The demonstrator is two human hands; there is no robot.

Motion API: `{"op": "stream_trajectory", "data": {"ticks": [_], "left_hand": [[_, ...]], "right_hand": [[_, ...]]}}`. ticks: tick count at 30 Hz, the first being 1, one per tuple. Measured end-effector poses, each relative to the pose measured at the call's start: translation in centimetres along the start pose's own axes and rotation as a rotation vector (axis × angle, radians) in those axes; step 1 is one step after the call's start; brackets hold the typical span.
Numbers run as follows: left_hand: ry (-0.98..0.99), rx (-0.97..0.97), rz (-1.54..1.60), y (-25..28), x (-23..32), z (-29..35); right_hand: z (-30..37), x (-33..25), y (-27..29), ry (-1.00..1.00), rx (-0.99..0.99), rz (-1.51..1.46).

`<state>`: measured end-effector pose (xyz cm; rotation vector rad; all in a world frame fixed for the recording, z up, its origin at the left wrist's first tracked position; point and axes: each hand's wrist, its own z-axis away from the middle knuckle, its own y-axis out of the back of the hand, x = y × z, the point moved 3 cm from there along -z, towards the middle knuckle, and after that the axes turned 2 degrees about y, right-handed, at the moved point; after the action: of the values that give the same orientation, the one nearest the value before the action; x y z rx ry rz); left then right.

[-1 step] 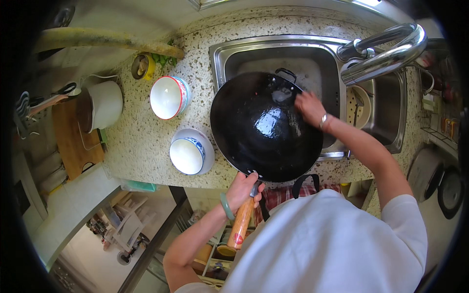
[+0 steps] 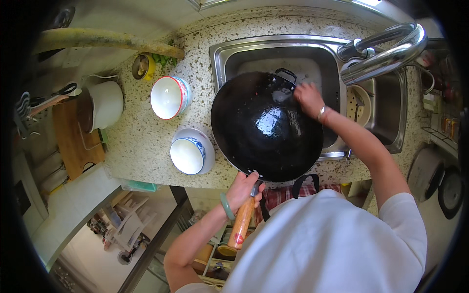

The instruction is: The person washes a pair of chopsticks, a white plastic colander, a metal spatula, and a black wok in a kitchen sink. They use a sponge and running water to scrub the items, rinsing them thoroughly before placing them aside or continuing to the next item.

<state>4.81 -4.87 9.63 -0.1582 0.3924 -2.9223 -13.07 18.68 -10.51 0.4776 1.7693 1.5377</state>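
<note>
A large black wok, wet and shiny inside, is tilted over the near left part of the steel sink basin. Its wooden handle points toward me. My left hand, with a green bangle on the wrist, is wrapped round the metal neck where this handle meets the wok. At the wok's upper right rim is my right hand, fingers curled in against the inner edge. Whatever lies in those fingers is hidden. A small loop handle stands out from the far rim.
Left of the wok stand a red-rimmed bowl and a blue-patterned bowl on the speckled counter. A chrome faucet arches over the right side. A cream strainer sits in the second basin. Further left is a white pot.
My right hand has shifted slightly away from me along the wok's right rim. The wok and my left hand are almost unmoved.
</note>
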Motion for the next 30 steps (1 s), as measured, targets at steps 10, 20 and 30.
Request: {"op": "stream_trajectory", "data": {"ticks": [10,20,30], "left_hand": [[-0.001,-0.003,0.012,-0.1,0.2,-0.3],[0.019,-0.029,-0.012,0.3,-0.3,-0.6],[0.017,-0.016,-0.015,-0.1,-0.2,-0.2]], "right_hand": [[4.0,-9.3,-1.0,0.031,-0.169,-0.635],[0.7,-8.6,-1.3,-0.068,-0.028,-0.457],[-4.1,-5.8,-3.5,-0.15,0.015,-0.037]]}}
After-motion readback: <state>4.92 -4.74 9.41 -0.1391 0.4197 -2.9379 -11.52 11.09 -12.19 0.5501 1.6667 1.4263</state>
